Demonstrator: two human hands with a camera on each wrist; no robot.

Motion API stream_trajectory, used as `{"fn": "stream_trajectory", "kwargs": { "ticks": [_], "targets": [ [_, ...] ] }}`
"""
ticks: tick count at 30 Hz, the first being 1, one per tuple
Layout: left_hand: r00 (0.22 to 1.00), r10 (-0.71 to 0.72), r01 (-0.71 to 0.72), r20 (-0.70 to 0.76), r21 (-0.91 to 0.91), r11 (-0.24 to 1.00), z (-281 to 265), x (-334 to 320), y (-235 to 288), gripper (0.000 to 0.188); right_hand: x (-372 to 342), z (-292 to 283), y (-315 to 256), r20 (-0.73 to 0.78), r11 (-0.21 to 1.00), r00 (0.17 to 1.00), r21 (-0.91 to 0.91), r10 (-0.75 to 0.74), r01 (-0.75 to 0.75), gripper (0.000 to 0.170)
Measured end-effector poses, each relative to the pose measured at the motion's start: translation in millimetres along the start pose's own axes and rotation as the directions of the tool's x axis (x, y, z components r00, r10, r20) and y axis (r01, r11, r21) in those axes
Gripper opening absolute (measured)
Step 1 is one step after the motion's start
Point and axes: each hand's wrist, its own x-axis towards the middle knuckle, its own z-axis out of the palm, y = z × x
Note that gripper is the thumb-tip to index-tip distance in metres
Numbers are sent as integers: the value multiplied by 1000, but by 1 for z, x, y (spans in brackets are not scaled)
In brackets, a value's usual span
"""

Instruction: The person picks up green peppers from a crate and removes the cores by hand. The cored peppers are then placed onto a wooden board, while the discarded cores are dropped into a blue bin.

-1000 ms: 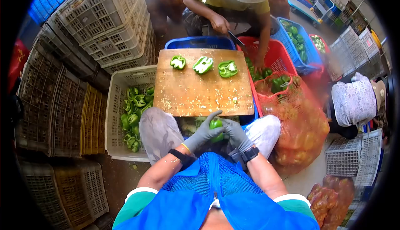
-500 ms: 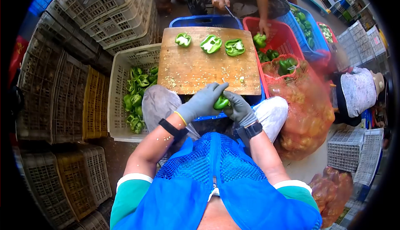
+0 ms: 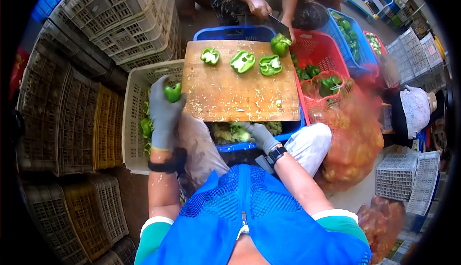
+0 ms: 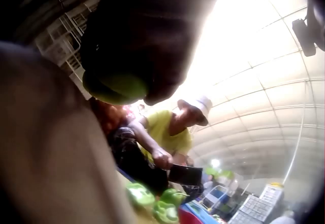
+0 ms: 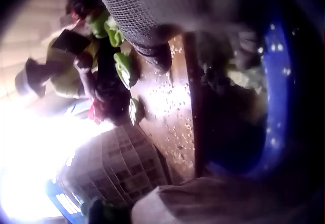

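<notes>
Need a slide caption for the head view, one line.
Gloved left hand holds a green pepper beside a seed-strewn cutting board bearing three cut pepper pieces.

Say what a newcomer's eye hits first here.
The seed-strewn wooden board in the middle, with three cut green peppers along its far side. Next, the gloved left hand holding a green pepper at the board's left. Across the board, a person in yellow grips a dark cleaver.

Noted grey on left glove (image 3: 163,113) and right glove (image 3: 264,137); green on pepper (image 3: 173,93) at 10 o'clock. Recorded pale-speckled brown on board (image 3: 230,92) at 12, red on crate (image 3: 318,48) at 2, orange on net sack (image 3: 346,137) at 3, mesh-patterned blue on vest (image 3: 223,193) at 6.
</notes>
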Motion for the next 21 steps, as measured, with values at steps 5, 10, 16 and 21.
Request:
{"fn": "stream_trajectory", "kwargs": {
  "ticks": [5, 10, 16, 21],
  "targets": [
    [940, -341, 331, -10, -217, 918, -25, -30, -59, 53, 65, -12, 40, -27, 492, 993, 870, 118, -35, 36],
    [796, -604, 596, 41, -225, 771, -48, -70, -104, 50, 72, 1, 23, -128, 456, 979, 889, 158, 42, 32],
    [696, -700, 712, 158, -274, 646, -61, -131, -143, 49, 82, 9, -1, -182, 549, 974, 832, 131, 82, 36],
    [703, -691, 711, 170, -140, 689, -39, -184, -180, 52, 85, 4, 4, -179, 609, 980, 788, 84, 92, 41]
  ]
}}
